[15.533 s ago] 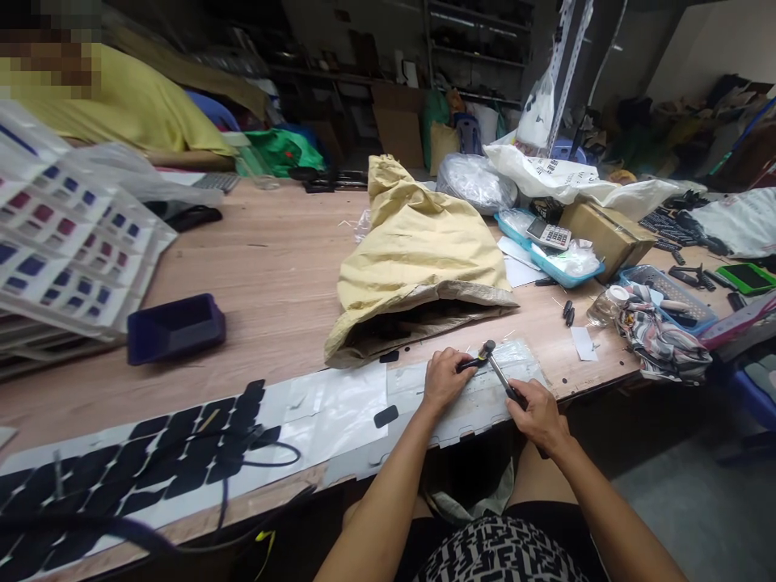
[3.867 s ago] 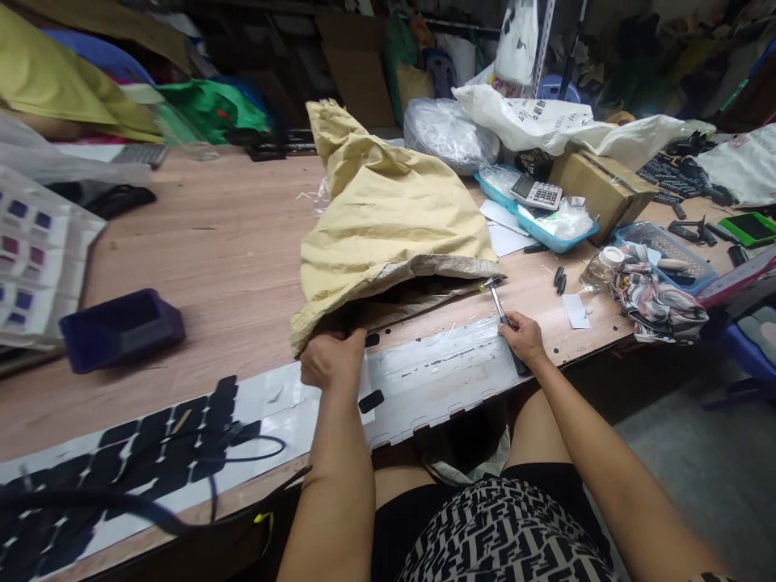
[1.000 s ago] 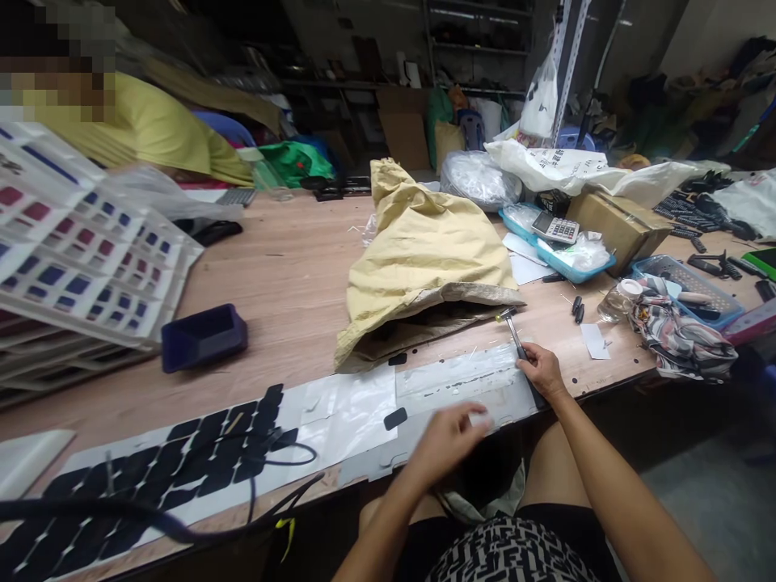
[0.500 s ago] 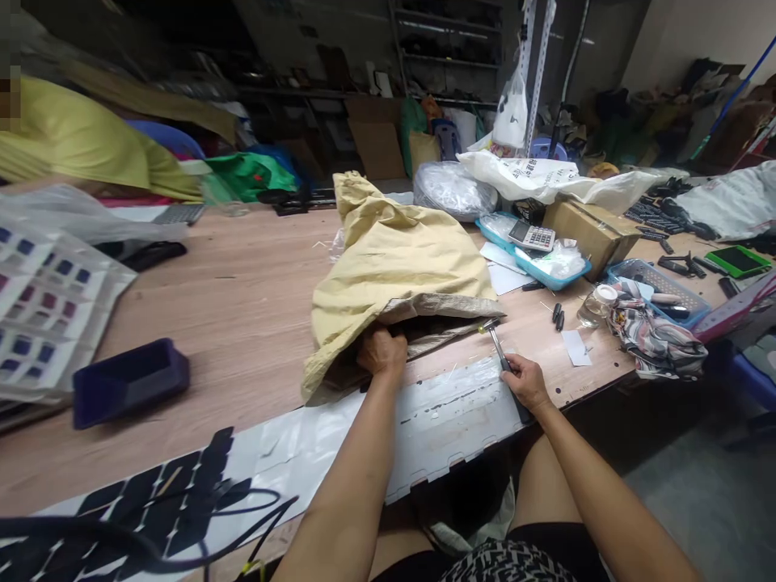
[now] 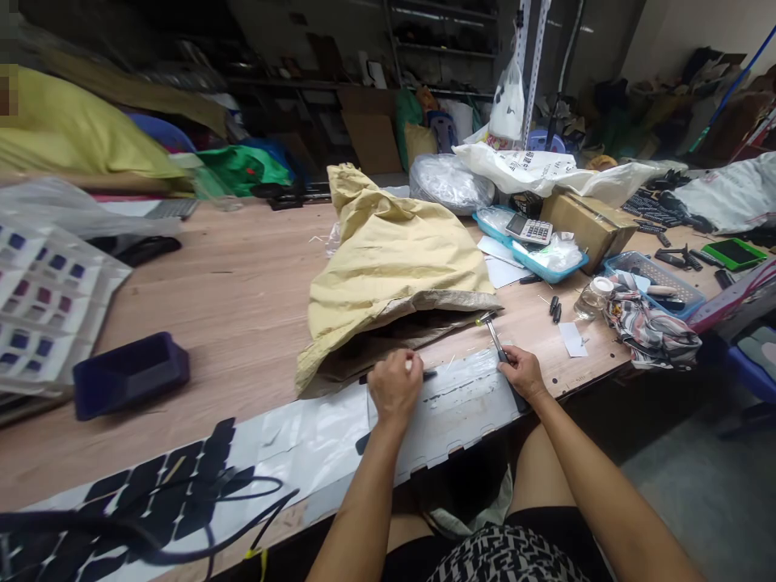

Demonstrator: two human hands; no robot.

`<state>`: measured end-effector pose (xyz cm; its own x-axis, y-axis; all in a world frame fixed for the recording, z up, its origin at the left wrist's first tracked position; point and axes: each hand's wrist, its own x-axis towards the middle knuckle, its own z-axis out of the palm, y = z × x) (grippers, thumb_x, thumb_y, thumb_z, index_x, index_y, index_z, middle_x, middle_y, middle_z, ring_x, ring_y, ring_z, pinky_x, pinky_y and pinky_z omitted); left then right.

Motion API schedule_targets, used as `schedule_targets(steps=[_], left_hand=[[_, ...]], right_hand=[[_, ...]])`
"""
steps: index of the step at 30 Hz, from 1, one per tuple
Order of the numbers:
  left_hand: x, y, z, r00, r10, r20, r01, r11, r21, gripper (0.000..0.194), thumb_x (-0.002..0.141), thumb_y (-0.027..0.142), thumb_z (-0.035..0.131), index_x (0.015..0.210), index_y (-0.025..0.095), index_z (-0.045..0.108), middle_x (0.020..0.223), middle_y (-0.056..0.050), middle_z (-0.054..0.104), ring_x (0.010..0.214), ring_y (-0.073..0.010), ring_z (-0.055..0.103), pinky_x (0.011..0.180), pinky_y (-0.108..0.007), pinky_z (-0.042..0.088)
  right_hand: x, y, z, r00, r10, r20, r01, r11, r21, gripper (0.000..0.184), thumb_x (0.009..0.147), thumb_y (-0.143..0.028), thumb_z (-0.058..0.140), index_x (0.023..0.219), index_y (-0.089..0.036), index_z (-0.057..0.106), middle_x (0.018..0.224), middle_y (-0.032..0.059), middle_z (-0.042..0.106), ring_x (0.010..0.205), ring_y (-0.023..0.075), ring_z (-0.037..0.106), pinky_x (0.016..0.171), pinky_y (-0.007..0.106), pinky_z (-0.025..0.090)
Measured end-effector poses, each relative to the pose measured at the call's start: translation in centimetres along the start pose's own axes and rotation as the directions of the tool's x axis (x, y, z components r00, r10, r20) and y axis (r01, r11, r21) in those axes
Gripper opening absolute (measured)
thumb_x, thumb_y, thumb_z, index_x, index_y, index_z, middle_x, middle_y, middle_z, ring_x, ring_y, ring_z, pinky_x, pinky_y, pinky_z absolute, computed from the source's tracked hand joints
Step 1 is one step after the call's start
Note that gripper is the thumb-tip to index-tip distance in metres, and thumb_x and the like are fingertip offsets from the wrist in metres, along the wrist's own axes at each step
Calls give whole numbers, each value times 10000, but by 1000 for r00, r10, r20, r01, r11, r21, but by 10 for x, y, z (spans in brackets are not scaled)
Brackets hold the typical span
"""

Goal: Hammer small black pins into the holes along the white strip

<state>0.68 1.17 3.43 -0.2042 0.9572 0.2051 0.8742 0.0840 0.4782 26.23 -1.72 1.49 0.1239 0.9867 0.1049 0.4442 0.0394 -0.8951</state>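
Note:
My left hand (image 5: 397, 388) is closed just in front of the mouth of a yellow cloth sack (image 5: 400, 250). Small black pieces (image 5: 430, 374) stick out beside its fingers; their kind is mostly hidden by the hand. Fingers of my right hand (image 5: 522, 373) are wrapped round the dark handle of a small hammer (image 5: 494, 335). Its head, with a yellowish tip, points away from me near the sack's right corner. Under both hands lies a pale, worn board (image 5: 466, 416) along the table edge. The inside of the sack is dark.
A dark blue tray (image 5: 130, 376) and black panel strips with cables (image 5: 151, 493) lie to the left. Rightward are a blue basket with a calculator (image 5: 529, 229), a cardboard box (image 5: 585, 226), a jar (image 5: 592, 299) and bunched cloth (image 5: 651, 327). A person in yellow (image 5: 78, 121) is at far left.
My left hand has come out of the sack's mouth toward me and now sits over the board, with black pieces showing by it. The right hand still holds the hammer.

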Motion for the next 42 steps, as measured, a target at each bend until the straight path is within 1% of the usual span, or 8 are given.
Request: schedule_targets(steps=[4,8,18,21,25,33,39,42], left_hand=[[-32,2,13,983,159,89,-152,984,-88,169,914,310,493,891,240,646,896,-47,684,860,-225,603,749,-310,423],[-37,-2,25,980,188,-61,-189,982,-18,219,929,267,464,964,209,673,968,-86,683,924,-239,593,806,-325,413],[-34,11,18,992,-124,23,125,954,-271,263,919,320,473,1023,230,697,875,-42,716,784,-200,624,693,-296,418],[-45,-10,-2,950,234,208,-86,833,-546,314,865,293,499,1111,231,685,998,-41,717,857,-193,632,773,-310,486],[-68,-41,-15,721,646,250,-392,678,-622,414,722,130,535,1082,243,706,1159,-47,691,1117,-238,583,999,-391,464],[-64,-26,13,845,515,144,-384,772,-507,186,862,215,602,1019,238,698,970,-40,718,942,-221,617,887,-402,489],[-57,-11,26,889,427,165,-278,790,-547,311,821,221,671,1131,247,666,984,-31,661,932,-205,599,876,-383,495],[-59,-12,25,920,367,140,-223,781,-583,408,781,268,727,1179,240,644,1045,-36,578,894,-177,587,848,-351,518]], right_hand=[[1,2,-1,1000,-5,-1,5,1000,-30,379,712,-309,585,1033,-170,729,716,-12,676,653,155,605,630,238,491],[1,2,-1,1000,-5,-2,5,999,-50,370,705,-308,592,1023,-182,732,751,-7,693,698,164,619,663,239,496],[2,1,-1,1000,-6,-7,5,997,-74,355,697,-302,587,991,-170,736,703,-14,656,640,147,573,631,229,466],[2,0,-1,1000,-5,-5,4,997,-74,360,703,-295,583,1004,-170,737,722,-10,669,656,148,583,648,229,472],[0,-1,-1,1000,4,-3,-4,997,-82,358,710,-293,591,1015,-181,741,720,-15,670,667,149,589,637,222,468],[0,-10,-5,1000,6,12,-5,995,-103,367,709,-292,622,1038,-180,739,804,13,707,731,173,629,719,278,521],[-51,-40,-34,996,-47,76,53,996,-77,472,850,-366,611,1301,-227,639,1086,59,684,895,189,642,852,333,533],[-88,-49,-47,971,15,237,-25,999,41,535,972,-395,465,1489,-261,434,969,23,680,569,106,577,619,276,542]])
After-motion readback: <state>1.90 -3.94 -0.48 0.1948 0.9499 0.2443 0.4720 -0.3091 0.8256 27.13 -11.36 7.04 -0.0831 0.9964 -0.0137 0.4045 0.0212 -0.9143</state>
